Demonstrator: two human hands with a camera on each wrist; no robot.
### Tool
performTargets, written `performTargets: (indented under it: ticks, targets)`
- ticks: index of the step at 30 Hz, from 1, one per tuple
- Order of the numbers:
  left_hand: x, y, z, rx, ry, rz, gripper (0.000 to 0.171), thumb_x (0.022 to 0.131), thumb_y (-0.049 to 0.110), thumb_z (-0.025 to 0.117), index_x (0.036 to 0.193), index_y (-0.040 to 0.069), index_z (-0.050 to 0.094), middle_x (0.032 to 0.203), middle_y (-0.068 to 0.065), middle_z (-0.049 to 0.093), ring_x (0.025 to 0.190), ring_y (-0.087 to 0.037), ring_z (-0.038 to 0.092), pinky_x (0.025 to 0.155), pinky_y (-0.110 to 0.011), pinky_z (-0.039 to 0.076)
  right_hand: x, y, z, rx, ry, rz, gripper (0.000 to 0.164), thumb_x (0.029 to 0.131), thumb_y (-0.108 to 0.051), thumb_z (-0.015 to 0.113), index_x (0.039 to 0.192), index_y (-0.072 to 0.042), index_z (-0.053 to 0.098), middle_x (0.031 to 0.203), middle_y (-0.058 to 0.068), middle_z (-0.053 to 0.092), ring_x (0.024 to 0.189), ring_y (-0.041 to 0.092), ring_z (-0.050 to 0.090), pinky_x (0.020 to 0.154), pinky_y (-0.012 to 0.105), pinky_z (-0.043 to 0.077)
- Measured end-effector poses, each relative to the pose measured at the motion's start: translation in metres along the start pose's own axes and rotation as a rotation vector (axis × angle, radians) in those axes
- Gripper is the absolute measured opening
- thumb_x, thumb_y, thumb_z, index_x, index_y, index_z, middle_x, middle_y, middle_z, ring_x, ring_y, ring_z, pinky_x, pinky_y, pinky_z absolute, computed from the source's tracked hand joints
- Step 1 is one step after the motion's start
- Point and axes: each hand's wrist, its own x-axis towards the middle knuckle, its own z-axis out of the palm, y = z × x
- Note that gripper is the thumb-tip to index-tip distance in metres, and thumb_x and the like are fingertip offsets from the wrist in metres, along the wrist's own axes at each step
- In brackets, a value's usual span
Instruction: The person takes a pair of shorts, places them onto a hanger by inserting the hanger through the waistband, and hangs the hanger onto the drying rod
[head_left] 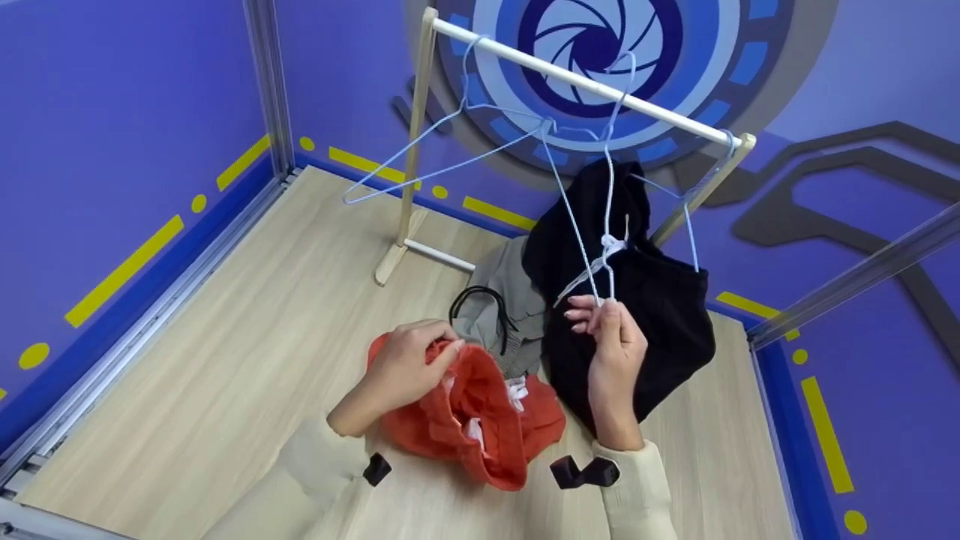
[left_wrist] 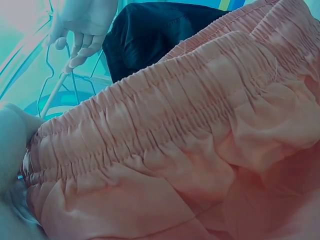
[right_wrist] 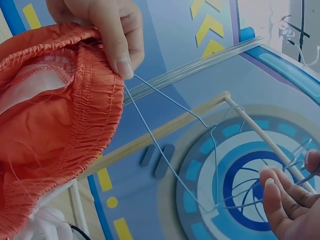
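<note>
Bare left hand [head_left: 411, 366], just below centre of head view: back up, fingers curled, thumb pinching; cream-sleeved left forearm [head_left: 300, 472] slants in from bottom left. Bare right hand [head_left: 618, 351], right of centre: raised, thumb and fingertip pinching, other fingers loosely bent; cream-sleeved right forearm [head_left: 637, 491] near vertical, lower right.

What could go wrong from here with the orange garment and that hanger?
1. The hook of the hanger in the right hand overlaps the rail in the head view; it might catch if pulled.
2. The wire crosses the white drawstring by the black garment, so it could snag.
3. The left hand grips the orange garment at one side; its elastic opening might fold shut.
</note>
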Motion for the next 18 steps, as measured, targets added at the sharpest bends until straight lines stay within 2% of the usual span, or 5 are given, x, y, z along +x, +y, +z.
performTargets:
  ticks: [6,13,18]
  targets:
    - [0.0,-0.002,0.001,-0.021,0.011,0.01,0.008,0.087,0.02,0.06,0.08,0.021,0.063,0.078,0.012,0.061,0.072,-0.001,0.055,0.063,-0.019,0.045,-0.003,-0.002,-0.004,0.034,0.007,-0.057,0.038,0.098,-0.005,0.034,0.066,0.016,0.034,0.086,0.032,0.059,0.072,0.027,0.063,0.062,0.028,0.05]
    - [-0.001,-0.003,0.002,-0.019,0.005,-0.007,0.008,0.087,0.02,0.059,0.081,0.022,0.064,0.08,0.012,0.062,0.074,0.0,0.056,0.066,-0.019,0.047,-0.005,-0.006,-0.009,-0.11,0.104,-0.168,0.036,0.098,-0.001,0.03,0.066,0.015,0.037,0.075,0.033,0.057,0.06,0.029,0.061,0.056,0.029,0.048]
    - [-0.002,-0.004,0.002,-0.009,0.001,-0.006,0.007,0.087,0.021,0.059,0.082,0.021,0.064,0.081,0.011,0.063,0.075,-0.001,0.057,0.067,-0.02,0.048,-0.009,-0.015,-0.013,-0.065,0.175,-0.162,0.034,0.098,-0.005,0.031,0.082,0.022,0.045,0.068,0.033,0.059,0.052,0.031,0.06,0.049,0.031,0.049]
